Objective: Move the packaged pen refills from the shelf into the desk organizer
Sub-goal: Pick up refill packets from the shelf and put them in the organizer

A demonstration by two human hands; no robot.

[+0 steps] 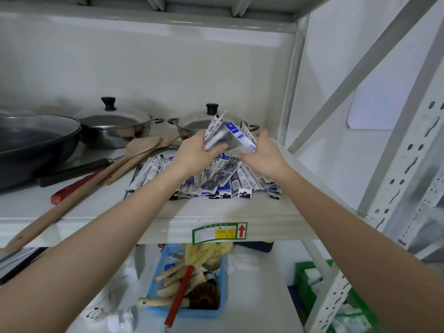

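Observation:
Several packaged pen refills [221, 181] lie in a loose pile on the white shelf [216, 212], blue, white and black packets. Above the pile, my left hand [194, 152] grips a few packets [212, 131] that stand upright and fan out. My right hand [263, 152] holds another packet with a blue label [240, 135], touching the bunch in my left hand. Both forearms reach up from the lower corners. No desk organizer is in view.
Behind the pile stand two lidded steel pots [115, 126] [192, 126], with a dark wok [36, 145] at left. Wooden spatulas [134, 155] and a red-handled tool [72, 188] lie left of the pile. Below, a blue basket [187, 311] holds brushes; a green crate [310, 280] sits at right.

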